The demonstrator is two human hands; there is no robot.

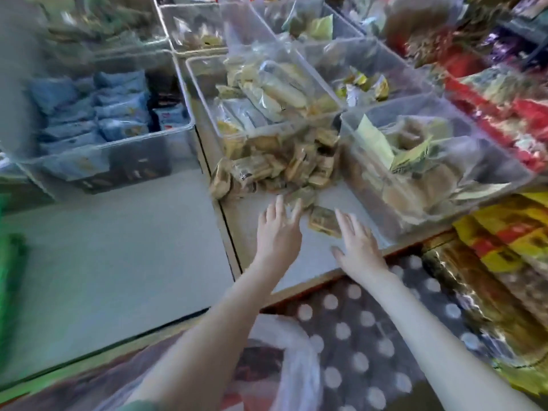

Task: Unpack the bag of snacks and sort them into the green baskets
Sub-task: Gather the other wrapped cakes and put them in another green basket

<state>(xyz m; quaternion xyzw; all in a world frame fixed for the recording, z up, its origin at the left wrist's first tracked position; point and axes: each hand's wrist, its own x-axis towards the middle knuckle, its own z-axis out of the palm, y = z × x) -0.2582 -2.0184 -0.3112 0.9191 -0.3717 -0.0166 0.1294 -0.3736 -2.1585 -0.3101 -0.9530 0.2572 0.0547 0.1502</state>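
Both hands are out over the grey shelf top, both empty, fingers straight and spread. The left hand has its fingertips at the near edge of the heap of small tan-and-green wrapped snack packets spilled before a clear plastic bin. One loose flat packet lies between the hands, its long axis slanting from far-left to near-right. The right hand is nearer, just beside it. That looks like a gather-in coming. The thin white plastic bag sits low, near the body.
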